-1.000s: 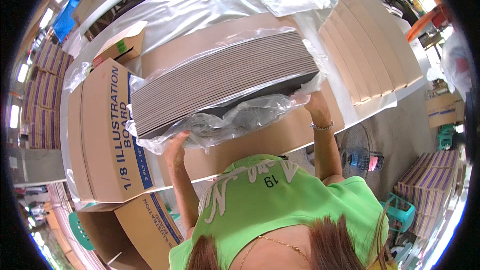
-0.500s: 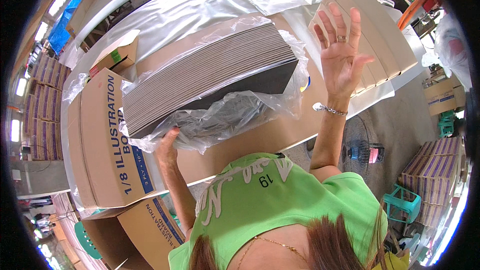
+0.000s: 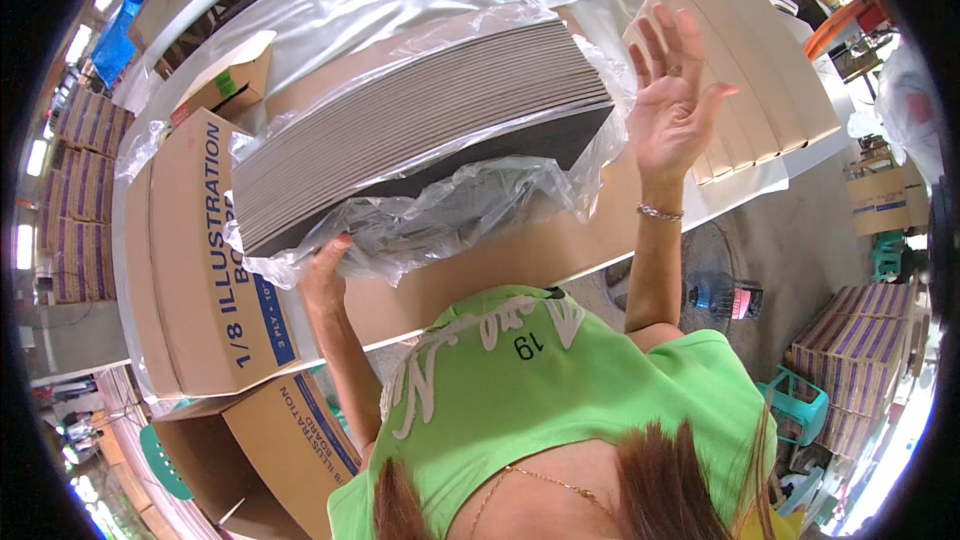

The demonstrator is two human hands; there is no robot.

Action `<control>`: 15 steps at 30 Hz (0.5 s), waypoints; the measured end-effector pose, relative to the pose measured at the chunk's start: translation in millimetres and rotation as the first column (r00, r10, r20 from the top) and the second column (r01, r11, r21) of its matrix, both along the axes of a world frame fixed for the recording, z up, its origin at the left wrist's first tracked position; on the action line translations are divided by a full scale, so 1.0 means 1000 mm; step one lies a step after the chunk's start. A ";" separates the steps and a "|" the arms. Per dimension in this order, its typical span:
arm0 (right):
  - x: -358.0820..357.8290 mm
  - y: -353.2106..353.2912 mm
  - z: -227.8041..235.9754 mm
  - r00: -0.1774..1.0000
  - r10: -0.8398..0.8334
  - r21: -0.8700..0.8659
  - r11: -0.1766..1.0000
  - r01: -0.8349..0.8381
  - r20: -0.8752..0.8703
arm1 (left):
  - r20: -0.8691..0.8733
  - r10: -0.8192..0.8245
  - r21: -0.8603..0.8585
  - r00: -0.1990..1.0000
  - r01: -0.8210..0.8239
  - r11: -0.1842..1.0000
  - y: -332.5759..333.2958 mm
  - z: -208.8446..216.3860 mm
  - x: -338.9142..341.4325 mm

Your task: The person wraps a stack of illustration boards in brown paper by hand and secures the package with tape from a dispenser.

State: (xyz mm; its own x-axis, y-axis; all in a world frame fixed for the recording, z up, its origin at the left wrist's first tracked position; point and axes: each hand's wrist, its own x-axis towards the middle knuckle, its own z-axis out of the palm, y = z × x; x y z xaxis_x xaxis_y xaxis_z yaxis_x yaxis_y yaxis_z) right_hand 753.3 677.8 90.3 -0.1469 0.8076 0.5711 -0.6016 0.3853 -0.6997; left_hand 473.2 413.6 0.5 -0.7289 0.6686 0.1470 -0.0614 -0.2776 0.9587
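A thick stack of grey-edged boards (image 3: 430, 125) with a black face (image 3: 500, 145) lies slanted across the table, wrapped partly in clear plastic film (image 3: 460, 215). At its near left corner, my left hand (image 3: 325, 275) grips the stack through the film; the thumb shows and the other fingers are hidden. My right hand (image 3: 668, 125) is raised just off the stack's right end. Its fingers are spread, palm showing, and it holds nothing.
A closed cardboard carton (image 3: 190, 260) stands left of the stack, with an open carton (image 3: 235, 460) below it. Several long cartons (image 3: 745, 70) line the right side of the table. On the floor at right are a fan (image 3: 720, 295), a turquoise stool (image 3: 800, 405) and stacked bundles (image 3: 850, 360).
My right hand has come slightly down and left, closer to the stack's right end. My left hand keeps its place at the corner. The whole view has shifted a little.
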 end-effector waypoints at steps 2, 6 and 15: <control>-0.023 -0.022 -0.016 0.985 -0.092 0.020 0.996 0.090 0.144 | 0.031 0.023 0.002 0.999 -0.023 1.000 -0.001 -0.008 -0.005; -0.043 -0.046 -0.056 0.918 -0.208 0.123 0.977 0.176 0.337 | 0.106 0.002 0.015 0.994 -0.004 1.000 0.002 -0.009 -0.005; 0.044 0.012 -0.143 0.747 0.208 -0.179 0.976 -0.120 0.631 | 0.042 0.010 -0.084 0.999 -0.006 0.996 -0.015 -0.037 -0.030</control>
